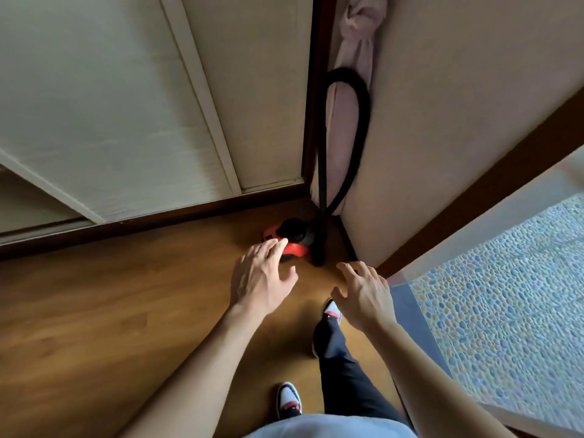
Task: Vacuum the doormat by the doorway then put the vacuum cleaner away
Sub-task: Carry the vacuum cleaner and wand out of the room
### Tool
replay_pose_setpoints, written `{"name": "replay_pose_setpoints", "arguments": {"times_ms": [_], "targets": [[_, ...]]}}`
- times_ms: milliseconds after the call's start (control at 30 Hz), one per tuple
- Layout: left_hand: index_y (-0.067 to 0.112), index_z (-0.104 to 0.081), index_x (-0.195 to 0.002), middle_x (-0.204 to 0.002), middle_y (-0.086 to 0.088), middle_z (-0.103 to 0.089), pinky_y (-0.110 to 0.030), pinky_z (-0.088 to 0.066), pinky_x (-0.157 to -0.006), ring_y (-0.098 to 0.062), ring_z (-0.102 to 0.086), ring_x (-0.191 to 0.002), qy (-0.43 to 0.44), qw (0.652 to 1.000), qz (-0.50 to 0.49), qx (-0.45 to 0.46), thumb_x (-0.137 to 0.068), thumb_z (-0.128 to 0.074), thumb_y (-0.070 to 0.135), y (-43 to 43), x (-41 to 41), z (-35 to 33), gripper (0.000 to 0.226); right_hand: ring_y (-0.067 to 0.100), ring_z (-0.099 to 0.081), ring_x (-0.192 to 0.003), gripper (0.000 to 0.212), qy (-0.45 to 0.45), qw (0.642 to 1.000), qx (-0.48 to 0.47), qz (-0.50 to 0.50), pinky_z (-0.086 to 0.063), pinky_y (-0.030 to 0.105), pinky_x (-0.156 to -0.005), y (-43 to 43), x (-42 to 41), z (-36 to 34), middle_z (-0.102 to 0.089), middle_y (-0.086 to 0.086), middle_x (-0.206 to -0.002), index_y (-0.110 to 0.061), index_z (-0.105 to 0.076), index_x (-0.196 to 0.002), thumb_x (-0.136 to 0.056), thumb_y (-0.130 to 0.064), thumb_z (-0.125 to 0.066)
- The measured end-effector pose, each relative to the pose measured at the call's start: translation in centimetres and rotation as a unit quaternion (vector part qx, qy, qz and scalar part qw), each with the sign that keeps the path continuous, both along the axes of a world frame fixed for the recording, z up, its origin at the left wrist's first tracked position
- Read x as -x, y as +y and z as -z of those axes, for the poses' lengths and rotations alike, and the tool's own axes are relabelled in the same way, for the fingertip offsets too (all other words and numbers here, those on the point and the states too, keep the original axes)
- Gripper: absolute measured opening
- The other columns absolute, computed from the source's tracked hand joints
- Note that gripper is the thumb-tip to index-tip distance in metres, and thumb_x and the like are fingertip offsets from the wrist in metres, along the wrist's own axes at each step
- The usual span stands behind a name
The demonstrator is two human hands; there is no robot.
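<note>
Wooden floor (94,311), corner: a person's left hand (262,279), fingers spread and holding nothing, reaches over the red-and-black vacuum cleaner (295,249) by the wall, its black hose (363,99) looping upward. The right hand (363,295), equally spread and empty, hovers near the pebble-patterned doormat (505,295).

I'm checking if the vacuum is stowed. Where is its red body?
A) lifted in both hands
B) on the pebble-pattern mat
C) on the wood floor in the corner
C: the vacuum body sits on the wood floor in the corner, left hand and right hand open.
</note>
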State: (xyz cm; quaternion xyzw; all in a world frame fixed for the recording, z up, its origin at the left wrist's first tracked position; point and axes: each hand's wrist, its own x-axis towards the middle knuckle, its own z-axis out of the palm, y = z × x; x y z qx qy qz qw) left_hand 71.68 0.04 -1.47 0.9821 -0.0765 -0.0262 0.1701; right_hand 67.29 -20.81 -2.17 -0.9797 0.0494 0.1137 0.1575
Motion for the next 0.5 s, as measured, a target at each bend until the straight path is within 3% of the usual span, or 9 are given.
{"name": "replay_pose_setpoints", "arguments": {"times_ms": [167,367,500], "targets": [[0.023,-0.051,-0.143,-0.142,-0.001,-0.057,-0.038,-0.047,-0.101,-0.021,-0.053,-0.128,0.001,1.000,-0.023,-0.006,-0.087,-0.045,0.051,-1.6,-7.1,0.3,0.063,0.027,-0.051,-0.131,0.052,0.007,1.000,-0.010,-0.019,-0.039,0.040,-0.106,-1.8,-8.1,1.0,-0.055,0.003,-0.142,-0.024,-0.052,-0.145,-0.095,-0.039,-0.057],[0.028,-0.039,-0.152,-0.154,0.005,-0.044,-0.037,-0.041,-0.108,-0.018,-0.041,-0.140,0.028,0.998,-0.061,-0.013,-0.095,-0.053,0.047,-4.2,-15.8,0.0,0.061,0.024,-0.048,-0.132,0.051,0.008,0.999,-0.026,-0.044,-0.038,0.039,-0.107,-5.8,-19.0,1.2,-0.054,-0.001,-0.143,-0.029,-0.052,-0.144,-0.094,-0.040,-0.057],[0.026,-0.041,-0.151,-0.152,0.005,-0.047,-0.033,-0.038,-0.110,-0.018,-0.042,-0.138,0.036,0.997,-0.070,-0.016,-0.095,-0.053,0.048,-6.0,-21.0,0.9,0.062,0.031,-0.060,-0.121,0.049,-0.020,0.997,-0.037,-0.067,-0.046,0.045,-0.102,-8.2,-25.3,2.3,-0.065,0.005,-0.130,-0.020,-0.064,-0.133,-0.087,-0.036,-0.064]]}}
